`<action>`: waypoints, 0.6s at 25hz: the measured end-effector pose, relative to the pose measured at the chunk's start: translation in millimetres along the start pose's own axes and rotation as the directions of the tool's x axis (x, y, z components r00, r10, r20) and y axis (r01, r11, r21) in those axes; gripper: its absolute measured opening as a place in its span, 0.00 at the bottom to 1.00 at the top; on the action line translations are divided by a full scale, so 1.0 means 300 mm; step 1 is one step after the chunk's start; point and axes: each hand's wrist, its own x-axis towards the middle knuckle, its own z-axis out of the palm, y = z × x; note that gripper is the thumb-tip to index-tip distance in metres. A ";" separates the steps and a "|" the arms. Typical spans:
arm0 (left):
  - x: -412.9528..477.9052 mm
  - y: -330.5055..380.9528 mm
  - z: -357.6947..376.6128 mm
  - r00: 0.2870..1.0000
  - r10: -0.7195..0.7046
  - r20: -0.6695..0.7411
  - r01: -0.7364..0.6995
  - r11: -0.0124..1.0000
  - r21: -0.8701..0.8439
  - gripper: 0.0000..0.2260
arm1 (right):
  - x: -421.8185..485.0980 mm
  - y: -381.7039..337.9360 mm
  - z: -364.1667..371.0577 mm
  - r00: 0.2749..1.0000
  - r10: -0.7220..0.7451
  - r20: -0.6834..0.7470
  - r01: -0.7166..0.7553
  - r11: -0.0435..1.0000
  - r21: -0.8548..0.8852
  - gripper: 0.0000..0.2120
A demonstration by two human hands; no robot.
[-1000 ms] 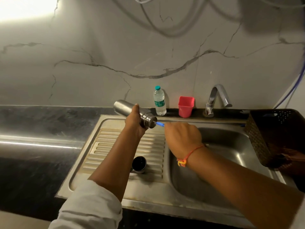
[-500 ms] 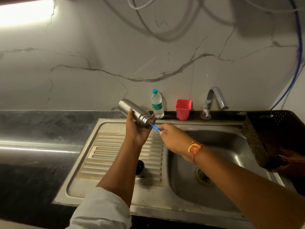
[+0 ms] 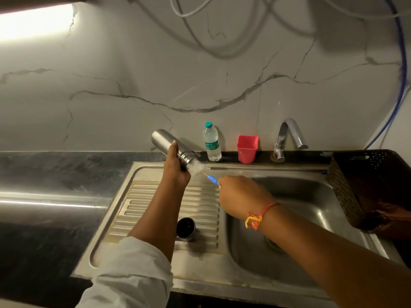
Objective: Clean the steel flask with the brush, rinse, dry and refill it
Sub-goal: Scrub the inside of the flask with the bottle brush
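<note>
While my left hand (image 3: 175,171) grips the flask (image 3: 162,138) tilted to drain toward the sink (image 3: 300,196), my right hand (image 3: 242,196) holds the brush (image 3: 199,169).

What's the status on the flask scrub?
Left hand grips flask, tilted, mouth lower. Right hand holds brush, bristles at the mouth. Cap on drainboard, nothing in the way.
</note>
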 end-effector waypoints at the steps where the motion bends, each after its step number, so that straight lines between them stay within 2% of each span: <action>1: -0.013 -0.019 0.008 1.000 -0.007 0.013 0.006 0.999 0.041 0.27 | 0.008 -0.012 -0.014 0.999 0.001 -0.033 -0.002 1.000 -0.031 0.12; 4: -0.044 -0.073 0.019 0.998 -0.031 -0.047 0.041 0.974 0.223 0.24 | 0.031 -0.055 -0.036 0.998 0.005 -0.057 -0.013 0.990 -0.140 0.15; 5: -0.038 -0.061 0.015 0.998 -0.021 -0.063 0.036 0.971 0.237 0.25 | 0.018 -0.062 -0.029 0.999 -0.015 -0.047 0.007 0.983 -0.182 0.15; 8: 0.020 -0.004 -0.021 0.987 0.039 -0.156 -0.008 0.981 0.193 0.28 | -0.034 -0.062 -0.011 0.998 -0.058 -0.029 0.047 0.956 -0.290 0.13; 9: 0.024 -0.002 -0.020 0.988 0.040 -0.146 -0.012 0.982 0.187 0.28 | -0.023 -0.062 -0.012 0.998 -0.050 -0.047 0.033 0.950 -0.309 0.13; 12: -0.026 -0.038 0.004 0.990 0.017 -0.139 0.021 0.963 0.270 0.21 | 0.020 -0.079 -0.020 0.998 -0.002 -0.070 -0.020 0.951 -0.307 0.14; 15: -0.004 0.004 -0.009 0.979 0.063 -0.194 -0.019 0.975 0.223 0.26 | -0.004 -0.086 -0.001 0.997 -0.065 -0.042 0.048 0.946 -0.321 0.13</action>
